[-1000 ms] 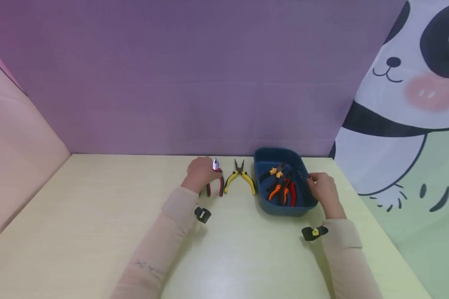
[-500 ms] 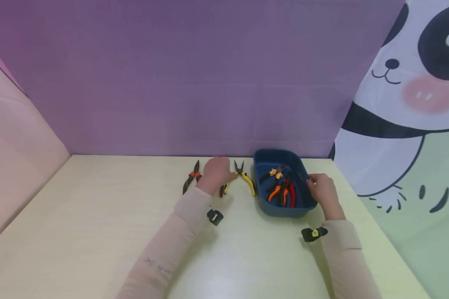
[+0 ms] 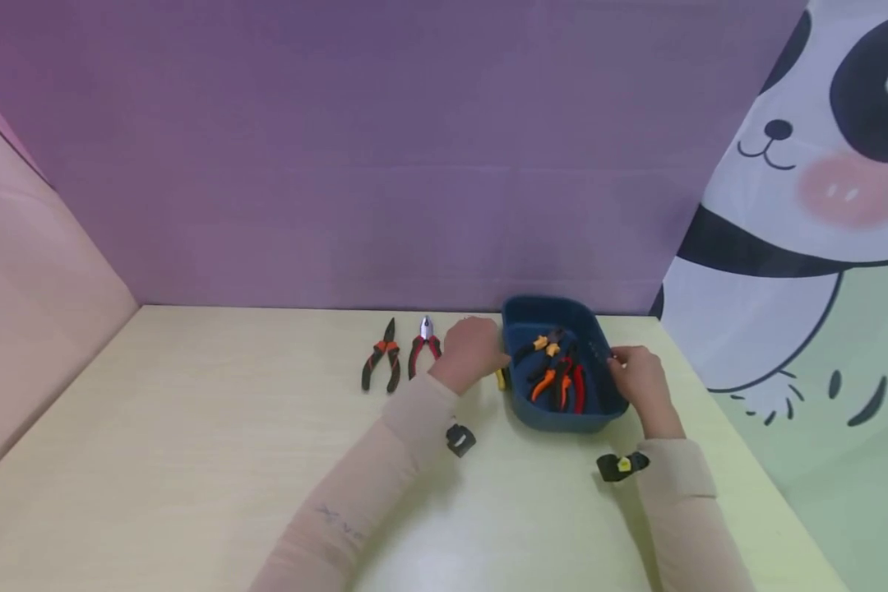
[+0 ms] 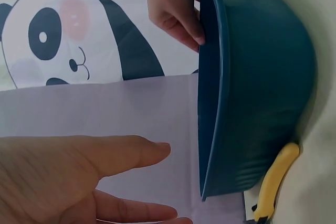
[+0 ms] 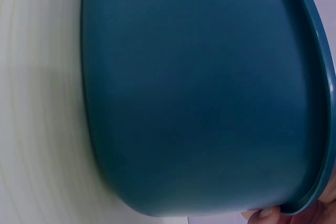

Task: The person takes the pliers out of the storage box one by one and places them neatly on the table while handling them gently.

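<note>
My left hand [image 3: 470, 352] is above the yellow-handled pliers [image 3: 501, 379], covering most of them in the head view. In the left wrist view, its thumb and fingers are extended and apart, holding nothing. One yellow handle [image 4: 278, 179] shows on the table beside the blue bin [image 4: 262, 66]. My right hand [image 3: 636, 380] pinches the right rim of that bin, with the thumb on the outer side in the right wrist view. Inside lie several pliers [image 3: 560, 382] with orange, red and black handles.
Left of my left hand, red-handled cutting pliers [image 3: 425, 339] and orange-and-black pliers [image 3: 381, 358] lie in a row on the pale table [image 3: 215, 427]. A purple backdrop [image 3: 326, 164] rises behind the table's far edge, with a panda print [image 3: 777, 222] at the right.
My left hand has moved right, from the red-handled pliers to the yellow-handled ones. Both pliers on the left are uncovered now. The right hand stays at the bin's rim.
</note>
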Available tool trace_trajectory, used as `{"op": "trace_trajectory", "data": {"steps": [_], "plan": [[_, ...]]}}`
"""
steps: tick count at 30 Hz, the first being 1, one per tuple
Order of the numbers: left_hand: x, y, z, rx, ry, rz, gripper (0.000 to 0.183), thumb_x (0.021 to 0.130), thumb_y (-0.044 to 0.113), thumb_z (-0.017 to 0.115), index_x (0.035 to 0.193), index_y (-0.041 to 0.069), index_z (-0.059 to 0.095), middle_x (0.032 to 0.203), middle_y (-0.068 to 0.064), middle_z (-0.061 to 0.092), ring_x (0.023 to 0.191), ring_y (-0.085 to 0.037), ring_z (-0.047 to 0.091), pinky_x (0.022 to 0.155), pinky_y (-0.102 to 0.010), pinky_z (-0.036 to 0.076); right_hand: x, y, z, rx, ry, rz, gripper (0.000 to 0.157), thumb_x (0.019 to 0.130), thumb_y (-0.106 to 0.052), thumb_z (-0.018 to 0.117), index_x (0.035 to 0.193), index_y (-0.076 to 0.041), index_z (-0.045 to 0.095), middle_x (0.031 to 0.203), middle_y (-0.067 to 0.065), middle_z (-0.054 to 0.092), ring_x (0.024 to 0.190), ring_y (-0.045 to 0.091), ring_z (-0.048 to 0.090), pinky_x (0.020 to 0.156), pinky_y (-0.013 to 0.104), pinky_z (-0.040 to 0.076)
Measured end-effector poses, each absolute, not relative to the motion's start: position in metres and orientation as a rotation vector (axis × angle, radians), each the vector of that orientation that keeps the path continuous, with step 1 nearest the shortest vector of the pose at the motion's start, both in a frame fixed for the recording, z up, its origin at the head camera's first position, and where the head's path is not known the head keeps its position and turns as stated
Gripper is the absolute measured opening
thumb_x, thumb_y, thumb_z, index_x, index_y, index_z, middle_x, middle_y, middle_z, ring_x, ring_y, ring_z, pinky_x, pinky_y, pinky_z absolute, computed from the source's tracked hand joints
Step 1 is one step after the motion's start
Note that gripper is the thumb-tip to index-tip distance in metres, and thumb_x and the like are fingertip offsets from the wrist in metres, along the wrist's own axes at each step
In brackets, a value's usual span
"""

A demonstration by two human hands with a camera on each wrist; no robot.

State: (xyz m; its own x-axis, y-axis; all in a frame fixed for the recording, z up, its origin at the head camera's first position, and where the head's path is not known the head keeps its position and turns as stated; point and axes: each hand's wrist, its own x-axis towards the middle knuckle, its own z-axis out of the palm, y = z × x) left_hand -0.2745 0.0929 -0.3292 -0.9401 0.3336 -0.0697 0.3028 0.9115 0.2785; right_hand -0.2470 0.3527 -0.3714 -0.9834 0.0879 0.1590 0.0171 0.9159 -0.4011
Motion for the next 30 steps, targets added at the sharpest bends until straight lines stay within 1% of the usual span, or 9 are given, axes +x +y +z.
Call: {"op": "trace_trajectory", "data": {"steps": [4,7,10,13,18,22,26,28,30], "plan": [[-0.271,0.104,-0.328,0.512,2.957,0.318,0.031,0.085,0.045,0.065,0.091,0.015,0.066,0.093,0.002,0.066,0.082,-0.014,0.060,0.059,-0.028,0.048,-0.250,0.357,-0.374,-0.066,-2.864,0.606,0.027,0.088,-0.009,0.055,0.107,0.007,0.064,0.092,0.025,0.067,0.081,0.040,0.062,0.072,0.047,0.048],[-0.269,0.113,-0.327,0.538,2.966,0.290,0.031,0.085,0.046,0.065,0.080,0.015,0.063,0.084,0.003,0.063,0.076,-0.012,0.060,0.055,-0.028,0.046,-0.247,0.355,-0.371,-0.076,-2.867,0.594,0.028,0.088,-0.009,0.054,0.109,0.008,0.064,0.095,0.026,0.067,0.085,0.041,0.062,0.075,0.049,0.048],[-0.266,0.120,-0.327,0.584,2.971,0.288,0.034,0.085,0.045,0.065,0.069,0.016,0.056,0.070,0.005,0.055,0.067,-0.011,0.056,0.051,-0.027,0.043,-0.244,0.353,-0.366,-0.088,-2.893,0.590,0.030,0.090,-0.008,0.052,0.112,0.011,0.061,0.100,0.029,0.065,0.090,0.045,0.061,0.079,0.053,0.047],[-0.264,0.127,-0.329,0.631,2.976,0.297,0.037,0.085,0.045,0.065,0.065,0.017,0.052,0.064,0.006,0.048,0.061,-0.010,0.052,0.048,-0.026,0.040,-0.242,0.351,-0.364,-0.096,-2.900,0.576,0.029,0.090,-0.007,0.052,0.112,0.012,0.060,0.101,0.030,0.064,0.091,0.046,0.060,0.079,0.053,0.047],[-0.261,0.135,-0.333,0.652,2.979,0.312,0.038,0.085,0.043,0.066,0.062,0.018,0.050,0.062,0.006,0.046,0.059,-0.010,0.049,0.047,-0.025,0.039,-0.242,0.350,-0.365,-0.092,-2.899,0.591,0.030,0.090,-0.006,0.051,0.112,0.012,0.060,0.101,0.031,0.064,0.091,0.046,0.061,0.080,0.053,0.047],[-0.258,0.143,-0.334,0.637,2.965,0.319,0.034,0.084,0.042,0.067,0.064,0.017,0.056,0.067,0.006,0.055,0.061,-0.010,0.053,0.048,-0.026,0.042,-0.243,0.349,-0.365,-0.097,-2.892,0.603,0.031,0.091,-0.006,0.049,0.113,0.012,0.060,0.101,0.031,0.064,0.090,0.045,0.061,0.080,0.053,0.047],[-0.255,0.150,-0.334,0.664,2.989,0.246,0.027,0.084,0.044,0.067,0.080,0.017,0.067,0.085,0.004,0.068,0.072,-0.012,0.062,0.057,-0.026,0.048,-0.244,0.347,-0.364,-0.100,-2.892,0.607,0.031,0.091,-0.007,0.049,0.113,0.012,0.060,0.102,0.031,0.064,0.091,0.045,0.061,0.080,0.053,0.047],[-0.254,0.152,-0.334,0.670,3.006,0.222,0.027,0.084,0.044,0.067,0.086,0.017,0.069,0.094,0.004,0.069,0.078,-0.012,0.063,0.062,-0.027,0.049,-0.245,0.346,-0.364,-0.098,-2.893,0.605,0.030,0.091,-0.007,0.050,0.112,0.011,0.060,0.101,0.031,0.064,0.090,0.045,0.061,0.080,0.053,0.047],[-0.253,0.154,-0.334,0.661,3.007,0.240,0.026,0.083,0.043,0.067,0.086,0.017,0.069,0.097,0.003,0.069,0.081,-0.014,0.063,0.063,-0.027,0.050,-0.245,0.345,-0.364,-0.096,-2.892,0.603,0.030,0.090,-0.007,0.050,0.111,0.011,0.061,0.101,0.030,0.064,0.090,0.045,0.061,0.079,0.053,0.047]]}}
